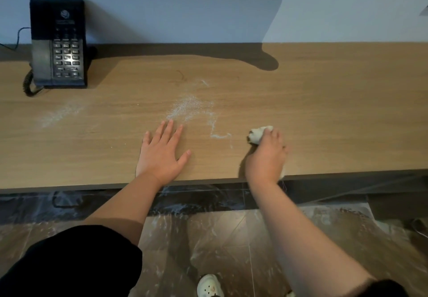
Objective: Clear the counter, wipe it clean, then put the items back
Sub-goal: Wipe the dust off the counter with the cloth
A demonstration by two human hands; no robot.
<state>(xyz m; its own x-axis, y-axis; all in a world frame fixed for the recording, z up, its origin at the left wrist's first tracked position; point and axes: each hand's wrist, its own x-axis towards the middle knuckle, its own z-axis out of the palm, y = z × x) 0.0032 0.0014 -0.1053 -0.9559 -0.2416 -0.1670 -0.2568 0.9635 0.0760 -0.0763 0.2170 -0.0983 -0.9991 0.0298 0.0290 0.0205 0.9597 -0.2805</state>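
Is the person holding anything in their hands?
The right hand grips a bunched-up cloth, one end poking out past the fingers. The left hand rests flat, holding nothing.

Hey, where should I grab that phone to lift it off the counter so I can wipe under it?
Probably across the long sides of the phone, from above and in front. The handset lies along its left side, so a hand spanning both keeps it seated. The coiled cord loops at the left front; keep clear.
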